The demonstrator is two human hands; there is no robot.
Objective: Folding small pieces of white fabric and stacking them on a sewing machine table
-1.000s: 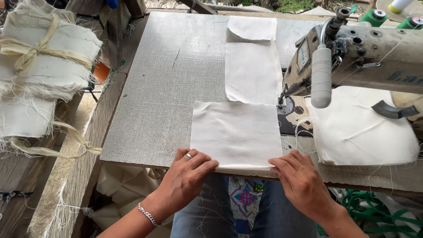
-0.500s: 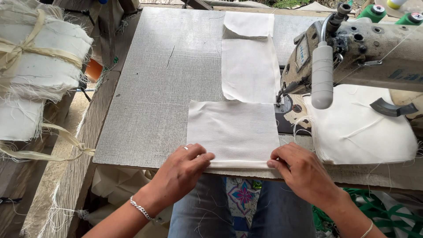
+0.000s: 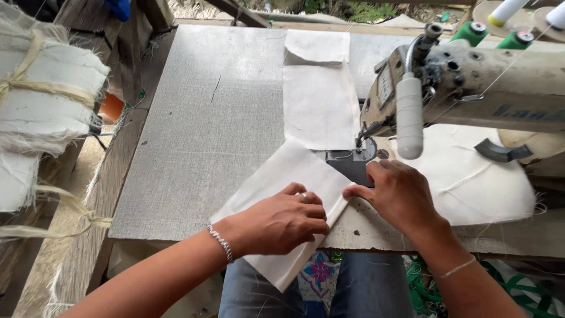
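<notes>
- The white cloth piece (image 3: 282,182) lies turned at an angle on the table (image 3: 194,129), one corner hanging off the near edge, its far corner right at the needle.
- Left hand (image 3: 276,221) sits flat on top of it, fingers curled, pressing it down rather than pinching.
- Right hand (image 3: 400,194), just beside the left, pins the cloth's edge with its fingertips by the grey plate.
- Just beyond the right hand: the sewing machine (image 3: 471,82). A sewn strip of white pieces (image 3: 318,94) trails away behind the needle.
- Looks like this piece isn't stitched yet, just being lined up.
- Far off the left hand, tied cloth bundles (image 3: 47,100).
</notes>
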